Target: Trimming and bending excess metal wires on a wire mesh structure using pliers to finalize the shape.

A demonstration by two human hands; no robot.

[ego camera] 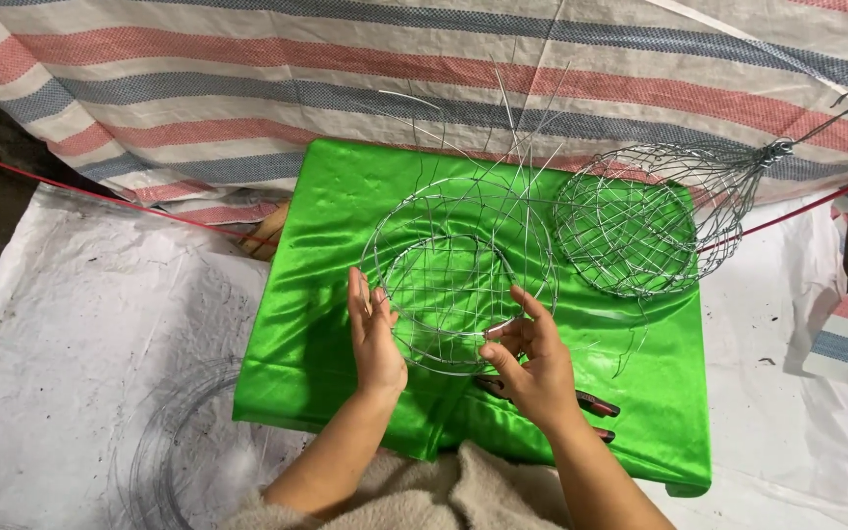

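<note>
On the middle of the green cloth (345, 324), the unfinished wire basket (453, 280) sits between both hands, left hand (375, 339) flat and open against its left rim, right hand (532, 363) pinching the near-right rim wire, loose wire ends pointing away.

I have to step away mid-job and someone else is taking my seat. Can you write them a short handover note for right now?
Left hand: open, palm flat against the left rim of the unfinished wire basket.
Right hand: fingers pinching the basket's rim at its lower right.
The basket stands on the green cloth; loose wire ends still stick up from its far side.
Done: a finished wire basket with a hooked handle lies at the right.
Pliers lie under the right hand; a wire coil lies lower left.
</note>
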